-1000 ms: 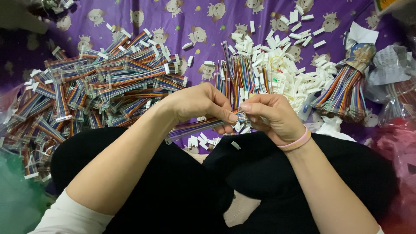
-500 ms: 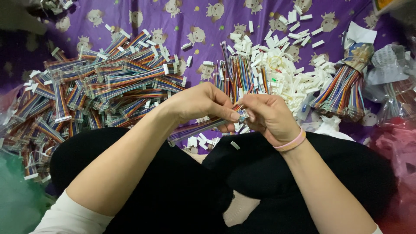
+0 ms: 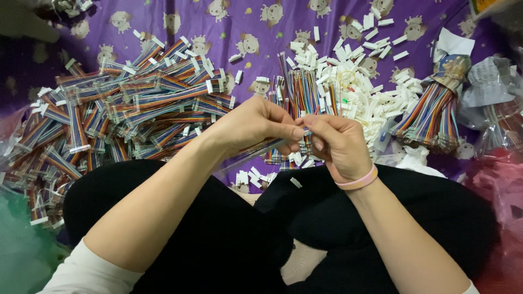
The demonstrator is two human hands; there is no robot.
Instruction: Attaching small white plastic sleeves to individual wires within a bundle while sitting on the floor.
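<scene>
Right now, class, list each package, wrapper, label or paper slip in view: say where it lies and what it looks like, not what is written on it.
Paper slip: upper right, above a bound wire bundle; white, creased.
Clear plastic bag: right edge; crumpled, see-through, greyish paper inside.
Box corner: top right corner; yellow and orange, mostly cut off.
Clear plastic wrapper: left edge beside the ribbon cables; shiny, transparent.
No screens or signs.

rainbow ribbon cables point(image 3: 136, 103), white connectors point(image 3: 359, 87), purple cartoon-print cloth point(image 3: 190, 22)
</scene>
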